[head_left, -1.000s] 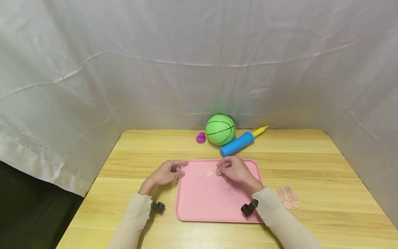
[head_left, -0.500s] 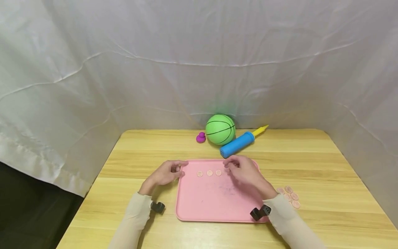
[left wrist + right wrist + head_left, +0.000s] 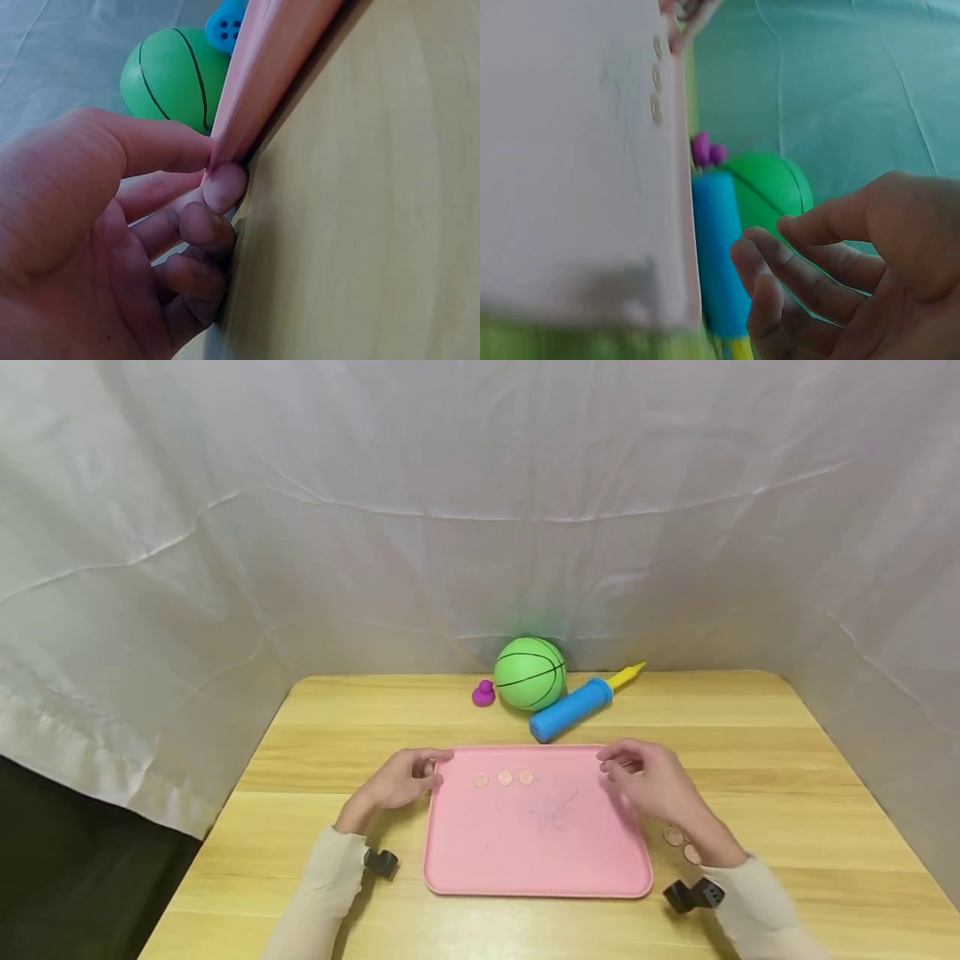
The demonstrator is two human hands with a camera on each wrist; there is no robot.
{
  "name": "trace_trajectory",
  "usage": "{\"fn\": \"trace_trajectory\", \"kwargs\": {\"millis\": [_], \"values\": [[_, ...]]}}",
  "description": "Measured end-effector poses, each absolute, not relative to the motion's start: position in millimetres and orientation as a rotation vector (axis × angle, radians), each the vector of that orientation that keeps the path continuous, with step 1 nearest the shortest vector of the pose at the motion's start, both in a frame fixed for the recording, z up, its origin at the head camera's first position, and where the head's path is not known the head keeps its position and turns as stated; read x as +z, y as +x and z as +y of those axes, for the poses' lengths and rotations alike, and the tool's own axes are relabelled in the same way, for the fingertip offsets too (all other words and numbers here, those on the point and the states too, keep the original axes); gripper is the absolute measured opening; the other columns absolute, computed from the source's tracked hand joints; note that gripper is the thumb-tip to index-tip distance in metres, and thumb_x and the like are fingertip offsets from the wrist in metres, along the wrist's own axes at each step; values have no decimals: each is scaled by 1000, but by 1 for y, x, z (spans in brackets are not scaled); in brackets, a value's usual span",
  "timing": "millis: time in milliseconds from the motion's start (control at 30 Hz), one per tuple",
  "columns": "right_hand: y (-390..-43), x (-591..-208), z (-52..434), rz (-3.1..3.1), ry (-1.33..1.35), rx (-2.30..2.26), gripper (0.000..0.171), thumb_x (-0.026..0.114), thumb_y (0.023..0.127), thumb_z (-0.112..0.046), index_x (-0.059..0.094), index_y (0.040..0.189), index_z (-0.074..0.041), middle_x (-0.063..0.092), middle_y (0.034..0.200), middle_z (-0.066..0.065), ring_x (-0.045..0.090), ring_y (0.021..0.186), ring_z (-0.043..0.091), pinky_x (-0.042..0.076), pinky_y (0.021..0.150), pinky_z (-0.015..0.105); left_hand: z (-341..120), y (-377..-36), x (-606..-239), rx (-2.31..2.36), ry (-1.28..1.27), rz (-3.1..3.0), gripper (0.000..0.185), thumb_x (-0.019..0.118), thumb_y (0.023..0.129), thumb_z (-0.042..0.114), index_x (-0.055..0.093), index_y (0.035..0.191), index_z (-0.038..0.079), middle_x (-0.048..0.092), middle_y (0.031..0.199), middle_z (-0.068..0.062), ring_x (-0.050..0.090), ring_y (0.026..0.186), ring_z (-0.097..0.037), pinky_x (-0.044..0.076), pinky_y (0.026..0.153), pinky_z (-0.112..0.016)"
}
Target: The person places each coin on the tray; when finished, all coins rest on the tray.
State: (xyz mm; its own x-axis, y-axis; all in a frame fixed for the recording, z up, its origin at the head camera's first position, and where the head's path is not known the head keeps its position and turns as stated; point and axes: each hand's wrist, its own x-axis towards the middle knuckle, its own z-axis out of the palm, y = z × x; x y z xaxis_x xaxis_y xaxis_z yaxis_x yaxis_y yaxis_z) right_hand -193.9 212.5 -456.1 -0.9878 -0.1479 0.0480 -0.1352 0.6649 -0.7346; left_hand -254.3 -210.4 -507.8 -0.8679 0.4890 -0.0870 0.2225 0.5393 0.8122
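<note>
A pink tray (image 3: 540,889) lies on the wooden table with three small copper coins (image 3: 505,778) in a row near its far edge. My left hand (image 3: 429,768) pinches the tray's far left corner; in the left wrist view the thumb and a fingertip (image 3: 225,187) clamp the tray rim (image 3: 262,82). Over the tray's far right edge my right hand (image 3: 618,764) hovers with loosely curled fingers (image 3: 780,262) and holds nothing. Loose coins (image 3: 675,837) lie on the table right of the tray, partly hidden by my right forearm.
At the back of the table sit a green ball (image 3: 530,673), a blue and yellow pump (image 3: 573,708) and a small purple toy (image 3: 484,693). White cloth hangs behind and at both sides. The table edges lie near on the left and right.
My right hand left a third coin on the tray beside the other two and moved right to the tray's right edge. The left hand kept its hold.
</note>
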Motion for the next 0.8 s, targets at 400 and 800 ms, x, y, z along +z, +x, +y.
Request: {"fn": "trace_trajectory", "kwargs": {"millis": [400, 800], "values": [[-179, -469, 300, 2898, -373, -1176, 27, 71, 103, -3, 74, 129, -6, 81, 112, 9, 72, 96, 9, 58, 77, 23, -209, -256, -509, 1187, 608, 2545, 46, 67, 103, 3, 65, 149, 0, 63, 84, -3, 50, 67, -7, 41, 58, -18], [-171, -484, 332, 2835, -349, -1095, 32, 79, 91, 4, 74, 123, 3, 80, 103, 7, 67, 87, 0, 59, 79, 21, -199, -257, -510, 1162, 592, 2581, 45, 68, 101, 1, 67, 146, 2, 64, 82, -1, 53, 68, -9, 43, 59, -19]]}}
